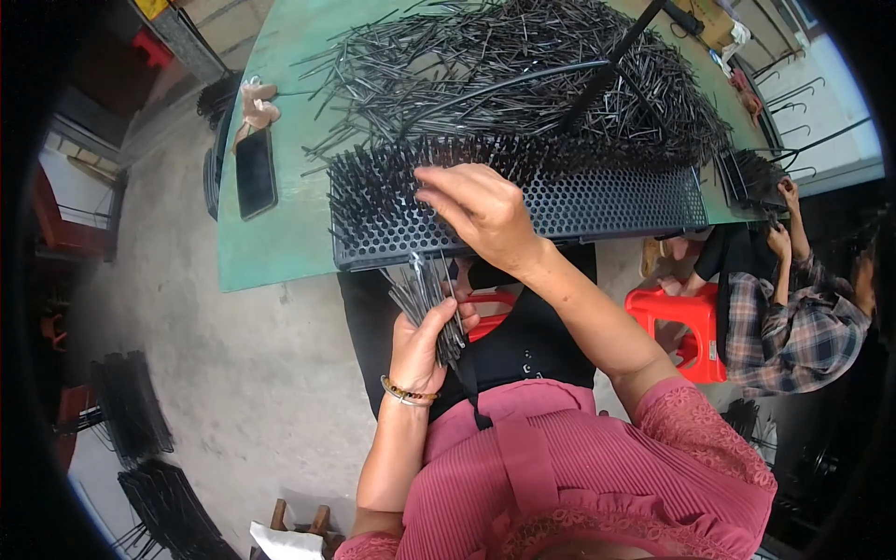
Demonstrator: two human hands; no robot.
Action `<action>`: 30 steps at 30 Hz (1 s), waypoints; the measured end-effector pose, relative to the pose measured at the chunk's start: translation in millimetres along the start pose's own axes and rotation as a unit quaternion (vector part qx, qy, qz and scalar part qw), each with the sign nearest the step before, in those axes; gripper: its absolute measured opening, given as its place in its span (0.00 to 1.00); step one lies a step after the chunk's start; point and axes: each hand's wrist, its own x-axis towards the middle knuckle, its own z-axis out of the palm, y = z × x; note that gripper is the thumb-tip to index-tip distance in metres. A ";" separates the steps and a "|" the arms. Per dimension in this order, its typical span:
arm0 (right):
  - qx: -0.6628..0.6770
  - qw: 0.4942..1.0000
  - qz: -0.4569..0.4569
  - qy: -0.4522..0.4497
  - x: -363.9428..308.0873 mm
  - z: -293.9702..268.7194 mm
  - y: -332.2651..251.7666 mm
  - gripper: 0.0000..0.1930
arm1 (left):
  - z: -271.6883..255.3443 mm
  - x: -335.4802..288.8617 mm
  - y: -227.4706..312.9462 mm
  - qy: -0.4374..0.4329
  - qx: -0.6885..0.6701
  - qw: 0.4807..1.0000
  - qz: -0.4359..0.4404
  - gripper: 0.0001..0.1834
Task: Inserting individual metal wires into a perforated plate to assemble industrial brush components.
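Observation:
My left hand (427, 341) is wrapped round a bundle of thin dark rods (422, 291), below the near edge of a black perforated rack (607, 207). The rods fan out a little at their upper ends. Over the left part of the rack hangs my right hand (481, 210), its fingers and thumb drawn together; whether a rod is between them is hard to see. Many upright black rods (369, 191) stand in the holes at the rack's left and along its far side. Bare holes show at the front and to the right.
A big heap of loose rods (467, 70) covers the green table (257, 250) behind the rack. A phone (256, 173) lies at left. Dark bars arch over the heap. At right a co-worker in a plaid shirt (798, 327) handles another rack (754, 177), near a red stool (686, 322).

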 end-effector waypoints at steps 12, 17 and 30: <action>-0.099 0.993 -0.035 -0.055 -2.4 0.6 -5.3 0.09 | -6.6 -3.3 2.1 -0.042 -0.051 0.997 -0.046 0.14; -0.131 0.989 -0.021 -0.058 -1.5 2.1 -5.0 0.09 | -9.2 -3.4 0.9 -0.058 -0.024 0.996 -0.058 0.17; -0.104 0.990 -0.032 -0.092 -2.6 -3.6 -11.3 0.11 | -10.2 -2.2 -0.1 -0.054 0.019 0.998 -0.028 0.18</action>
